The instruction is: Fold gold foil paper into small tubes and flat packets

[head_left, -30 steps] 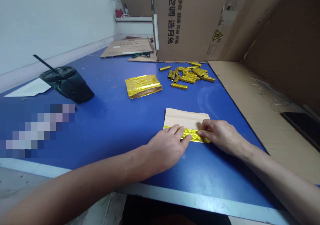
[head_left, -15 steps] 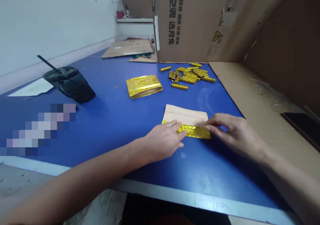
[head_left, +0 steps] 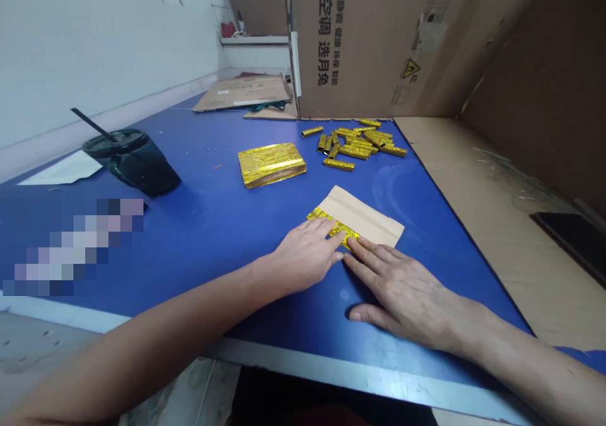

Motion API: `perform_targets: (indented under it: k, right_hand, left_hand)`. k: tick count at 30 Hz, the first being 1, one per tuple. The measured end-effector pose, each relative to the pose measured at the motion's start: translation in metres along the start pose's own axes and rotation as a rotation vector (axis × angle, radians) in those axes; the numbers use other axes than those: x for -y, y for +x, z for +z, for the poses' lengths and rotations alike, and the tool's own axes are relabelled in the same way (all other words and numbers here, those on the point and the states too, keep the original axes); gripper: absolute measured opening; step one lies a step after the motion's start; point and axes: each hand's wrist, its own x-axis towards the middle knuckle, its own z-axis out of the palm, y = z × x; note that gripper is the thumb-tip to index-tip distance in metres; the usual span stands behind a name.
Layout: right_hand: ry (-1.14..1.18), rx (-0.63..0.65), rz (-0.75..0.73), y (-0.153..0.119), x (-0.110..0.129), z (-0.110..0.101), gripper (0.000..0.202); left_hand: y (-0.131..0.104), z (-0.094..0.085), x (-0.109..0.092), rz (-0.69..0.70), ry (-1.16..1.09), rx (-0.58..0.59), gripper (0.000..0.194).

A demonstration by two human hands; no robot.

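Note:
A sheet of gold foil paper [head_left: 367,214] lies tan side up on the blue table, with a gold strip folded over along its near edge. My left hand [head_left: 307,255] rests on the left part of that strip, fingers stretched out flat. Beside it my right hand [head_left: 402,284] lies open, fingertips pressing the strip's right part and thumb apart on the table. The fingers cover some of the gold fold. Farther back sits a stack of gold foil paper [head_left: 272,164]. Several small rolled gold foil tubes [head_left: 355,145] are heaped behind the sheet.
A dark cup with a straw [head_left: 137,161] stands at the left, beside a white paper [head_left: 61,168]. A large cardboard box [head_left: 364,47] rises at the back. Cardboard [head_left: 473,211] lines the right side, with a dark flat object [head_left: 572,246]. A blurred patch hides something at left.
My right hand has let go of the sheet's right edge and now lies flat, fingers on the gold strip. The sheet has turned clockwise. My left hand has stayed nearly in place.

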Motion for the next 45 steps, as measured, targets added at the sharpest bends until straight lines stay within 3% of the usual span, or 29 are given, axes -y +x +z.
perform_targets:
  k: [10, 15, 18, 20, 23, 26, 30, 33, 40, 45]
  right_hand:
    - [0.194, 0.094, -0.112, -0.006, 0.020, -0.009, 0.074]
    - [0.316, 0.069, -0.204, -0.008, 0.022, -0.013, 0.065]
    - [0.412, -0.022, -0.212, -0.008, 0.019, -0.015, 0.047]
    - [0.465, -0.163, -0.176, -0.008, 0.012, -0.014, 0.034]
    - [0.422, -0.331, -0.063, -0.004, -0.006, -0.010, 0.030]
    - [0.321, -0.288, 0.003, 0.001, -0.024, -0.004, 0.037]
    - [0.253, -0.083, 0.086, 0.007, -0.038, 0.003, 0.053]
    - [0.234, -0.003, 0.104, 0.008, -0.039, 0.003, 0.061]
    - [0.122, 0.051, 0.177, 0.010, -0.037, 0.000, 0.063]
    - [-0.044, 0.034, 0.298, 0.011, -0.039, 0.002, 0.062]
  left_hand:
    - [0.009, 0.004, 0.011, -0.023, -0.134, 0.073, 0.042]
    - [0.011, -0.001, 0.008, -0.011, -0.183, 0.131, 0.043]
    - [0.010, -0.003, 0.008, 0.066, -0.216, 0.196, 0.044]
    - [0.008, -0.004, 0.008, 0.133, -0.233, 0.225, 0.046]
    - [0.005, -0.003, 0.008, 0.201, -0.237, 0.238, 0.051]
    - [0.002, -0.002, 0.007, 0.247, -0.220, 0.239, 0.052]
    - [-0.001, -0.002, 0.005, 0.269, -0.157, 0.213, 0.048]
    - [-0.003, -0.003, 0.000, 0.254, -0.073, 0.164, 0.044]
    - [-0.012, -0.005, -0.021, 0.324, 0.141, 0.020, 0.027]
    - [-0.011, -0.009, -0.013, 0.285, 0.158, 0.015, 0.023]
